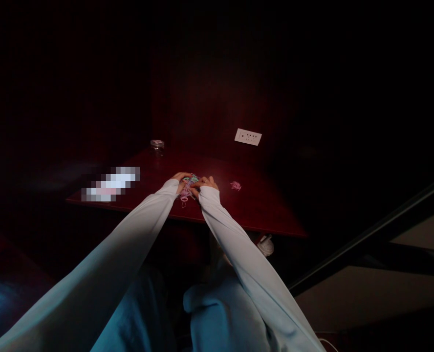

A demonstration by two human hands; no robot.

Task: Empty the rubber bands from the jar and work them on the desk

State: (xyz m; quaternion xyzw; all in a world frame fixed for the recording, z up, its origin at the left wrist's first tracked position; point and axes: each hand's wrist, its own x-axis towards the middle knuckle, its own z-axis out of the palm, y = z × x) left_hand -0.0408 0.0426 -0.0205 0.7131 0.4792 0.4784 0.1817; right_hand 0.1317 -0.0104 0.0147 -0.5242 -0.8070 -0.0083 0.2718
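Observation:
A heap of small coloured loops [185, 192], pink, purple and green, lies near the front edge of the dark red table. They are too small to tell whether they are elastic bands or clips. My left hand [181, 176] rests against the heap's left side, its fingers stretched along the far edge. Over the right side, my right hand [207, 183] has bent fingers drawn together at the loops; what they pinch, if anything, is hidden. A smaller pile of pink pieces [235, 186] sits apart, to the right of my right hand.
A clear lidded jar [157, 147] stands at the table's back left. On the left is a bright, pixelated object [110, 187]. A white socket panel [248, 137] is on the wall behind the table [264, 212]. Dark surroundings hide much of the room.

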